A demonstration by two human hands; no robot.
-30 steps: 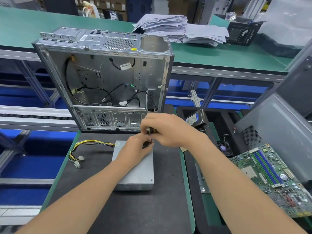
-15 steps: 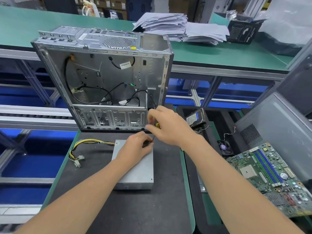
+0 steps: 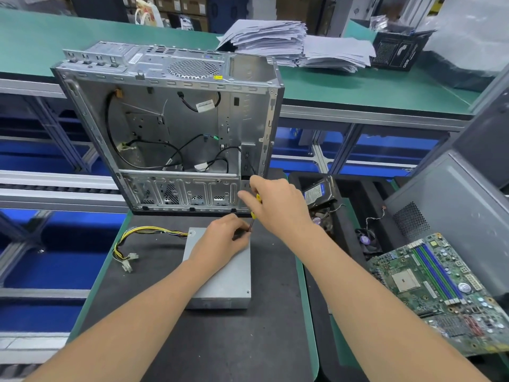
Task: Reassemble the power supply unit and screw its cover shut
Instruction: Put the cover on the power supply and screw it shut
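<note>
A dark mat (image 3: 220,343) carries one power supply (image 3: 223,282). At its far corner the left hand (image 3: 220,245) curls by the tip of one screwdriver (image 3: 252,215), its pinch unclear; the right hand (image 3: 278,208) grips the handle. Behind stands one computer case (image 3: 170,125), then a green bench (image 3: 358,86).

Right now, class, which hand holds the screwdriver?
The right hand grips the yellow-handled screwdriver, its tip down at the far right corner of the power supply. The left hand merely lies on it, fingers beside the tip.

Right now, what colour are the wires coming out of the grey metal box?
The wires are mostly yellow with some black; head view.
</note>
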